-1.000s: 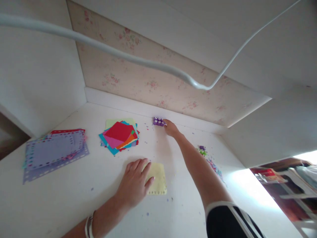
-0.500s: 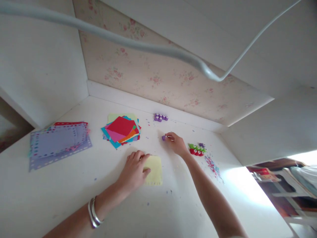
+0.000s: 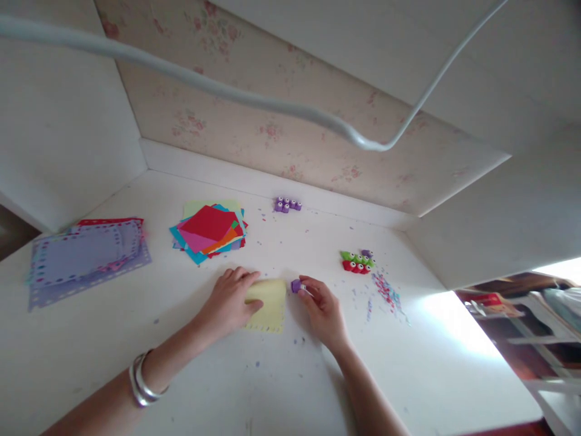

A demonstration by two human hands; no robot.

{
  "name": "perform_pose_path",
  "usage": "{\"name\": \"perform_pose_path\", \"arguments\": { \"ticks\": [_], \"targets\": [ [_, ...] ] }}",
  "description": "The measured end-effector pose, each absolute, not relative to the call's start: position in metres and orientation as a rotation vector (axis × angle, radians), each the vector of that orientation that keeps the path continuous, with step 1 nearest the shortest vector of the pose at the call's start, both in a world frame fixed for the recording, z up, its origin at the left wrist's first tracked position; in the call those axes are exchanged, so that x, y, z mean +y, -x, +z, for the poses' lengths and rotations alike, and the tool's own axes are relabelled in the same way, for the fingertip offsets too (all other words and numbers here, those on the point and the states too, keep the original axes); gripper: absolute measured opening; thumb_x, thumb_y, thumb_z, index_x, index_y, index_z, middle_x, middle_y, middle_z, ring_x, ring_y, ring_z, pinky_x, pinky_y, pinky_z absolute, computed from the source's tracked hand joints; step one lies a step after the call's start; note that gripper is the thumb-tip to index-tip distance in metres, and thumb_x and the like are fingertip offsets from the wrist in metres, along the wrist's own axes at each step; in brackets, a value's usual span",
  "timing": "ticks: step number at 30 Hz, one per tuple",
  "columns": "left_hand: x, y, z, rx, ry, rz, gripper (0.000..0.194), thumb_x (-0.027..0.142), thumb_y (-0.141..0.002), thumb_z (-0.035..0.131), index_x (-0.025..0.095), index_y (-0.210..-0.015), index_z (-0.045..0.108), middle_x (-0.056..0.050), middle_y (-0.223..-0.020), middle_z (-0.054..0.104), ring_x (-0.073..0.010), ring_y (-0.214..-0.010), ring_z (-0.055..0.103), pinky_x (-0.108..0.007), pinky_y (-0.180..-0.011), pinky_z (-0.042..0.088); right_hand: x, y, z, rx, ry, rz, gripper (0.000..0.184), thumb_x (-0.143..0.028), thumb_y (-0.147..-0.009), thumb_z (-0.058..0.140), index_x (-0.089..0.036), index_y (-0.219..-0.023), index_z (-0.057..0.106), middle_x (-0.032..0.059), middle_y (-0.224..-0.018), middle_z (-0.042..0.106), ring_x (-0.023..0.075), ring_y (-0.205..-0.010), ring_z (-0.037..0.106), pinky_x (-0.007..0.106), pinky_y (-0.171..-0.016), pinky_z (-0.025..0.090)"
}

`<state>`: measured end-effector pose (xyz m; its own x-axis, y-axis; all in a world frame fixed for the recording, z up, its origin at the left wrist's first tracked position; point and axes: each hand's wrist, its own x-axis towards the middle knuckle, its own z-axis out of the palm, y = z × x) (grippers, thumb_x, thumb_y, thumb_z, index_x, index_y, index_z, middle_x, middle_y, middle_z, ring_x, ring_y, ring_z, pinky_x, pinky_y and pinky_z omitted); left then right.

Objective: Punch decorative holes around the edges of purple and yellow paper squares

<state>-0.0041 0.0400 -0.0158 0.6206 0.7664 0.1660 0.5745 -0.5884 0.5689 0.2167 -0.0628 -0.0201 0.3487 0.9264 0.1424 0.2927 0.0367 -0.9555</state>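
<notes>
A small yellow sheet of paper (image 3: 270,303) lies on the white table, with a row of punched holes along its near edge. My left hand (image 3: 231,300) grips its left side, thumb on top of the sheet and fingers by the far left corner. Between the thumb and fingers of my right hand (image 3: 324,309) is a small purple craft hole punch (image 3: 296,286) with a white button. The punch is just right of the sheet's far right corner, apart from it.
Purple punches (image 3: 287,204) stand by the wall; green and red punches (image 3: 357,264) sit at right beside scattered confetti (image 3: 385,290). Colored paper (image 3: 211,227) is piled at the back left, and hole-edged purple sheets (image 3: 82,254) lie far left. A white cable (image 3: 272,106) crosses above.
My right hand has brought the purple hole punch nearer, down to the yellow paper's right edge. My left hand still holds the sheet. The view has shifted slightly.
</notes>
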Motion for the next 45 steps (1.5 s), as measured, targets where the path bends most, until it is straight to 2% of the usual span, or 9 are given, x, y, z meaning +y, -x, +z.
{"name": "perform_pose_path", "arguments": {
  "ticks": [2,4,6,9,12,24,35,45],
  "targets": [
    [0.04,0.004,-0.014,1.055,-2.353,0.548,0.032,0.025,-0.074,0.071,0.023,-0.105,0.068,-0.006,-0.1,0.063,-0.0258,-0.097,0.056,-0.044,-0.093,0.044,-0.062,-0.216,-0.019,-1.156,1.481,0.732,0.019,-0.035,-0.089,0.063,-0.023,-0.103,0.064,0.01,-0.126,0.064,0.0236,-0.11,0.065,0.041,-0.093,0.055],
    [0.04,0.004,-0.011,1.038,-2.298,0.595,0.021,0.021,-0.074,0.069,0.022,-0.094,0.068,-0.006,-0.099,0.063,-0.025,-0.097,0.058,-0.043,-0.093,0.044,-0.062,-0.215,-0.018,-1.163,1.475,0.757,0.018,-0.035,-0.089,0.063,-0.023,-0.103,0.063,0.0099,-0.127,0.064,0.0233,-0.111,0.065,0.042,-0.095,0.055],
    [0.037,0.003,-0.007,1.029,-2.163,0.64,0.018,0.022,-0.077,0.065,0.021,-0.095,0.063,-0.005,-0.1,0.065,-0.0239,-0.098,0.061,-0.04,-0.091,0.047,-0.063,-0.214,-0.017,-1.161,1.477,0.768,0.017,-0.034,-0.089,0.063,-0.023,-0.103,0.063,0.0097,-0.126,0.064,0.0231,-0.111,0.065,0.042,-0.095,0.055],
    [0.031,0.001,-0.001,0.993,-1.827,0.623,0.026,0.035,-0.085,0.061,0.022,-0.108,0.056,-0.004,-0.104,0.068,-0.0207,-0.089,0.067,-0.032,-0.078,0.053,-0.064,-0.213,-0.016,-1.129,1.477,0.76,0.018,-0.033,-0.088,0.065,-0.023,-0.103,0.063,0.0096,-0.125,0.065,0.023,-0.109,0.066,0.041,-0.093,0.057],
    [0.023,-0.002,0.001,0.919,-1.582,0.583,0.038,0.043,-0.085,0.061,0.024,-0.116,0.052,-0.004,-0.115,0.067,-0.0199,-0.085,0.071,-0.028,-0.069,0.056,-0.064,-0.212,-0.016,-1.092,1.463,0.737,0.018,-0.033,-0.087,0.066,-0.023,-0.102,0.064,0.0098,-0.123,0.066,0.0231,-0.105,0.068,0.041,-0.09,0.058],
    [0.023,-0.003,-0.001,0.948,-1.462,0.57,0.039,0.04,-0.083,0.064,0.023,-0.117,0.053,-0.005,-0.111,0.069,-0.0227,-0.088,0.072,-0.03,-0.07,0.058,-0.065,-0.212,-0.015,-1.098,1.44,0.701,0.018,-0.031,-0.087,0.067,-0.024,-0.103,0.066,0.0082,-0.12,0.067,0.0221,-0.107,0.066,0.041,-0.091,0.058],
    [0.025,-0.002,0.006,1.016,-1.621,0.566,0.037,0.04,-0.081,0.063,0.022,-0.113,0.057,-0.003,-0.099,0.072,-0.0211,-0.083,0.071,-0.028,-0.069,0.055,-0.066,-0.212,-0.014,-1.111,1.432,0.712,0.018,-0.031,-0.086,0.068,-0.024,-0.103,0.067,0.008,-0.119,0.068,0.022,-0.107,0.066,0.04,-0.091,0.058],
    [0.024,-0.002,0.005,1.0,-1.584,0.554,0.037,0.039,-0.081,0.063,0.022,-0.113,0.057,-0.003,-0.102,0.072,-0.0221,-0.084,0.071,-0.029,-0.067,0.056,-0.066,-0.212,-0.007,-1.242,1.484,0.663,0.016,-0.031,-0.087,0.067,-0.023,-0.101,0.068,0.0083,-0.116,0.069,0.0226,-0.105,0.067,0.041,-0.091,0.059]
  ]
}}
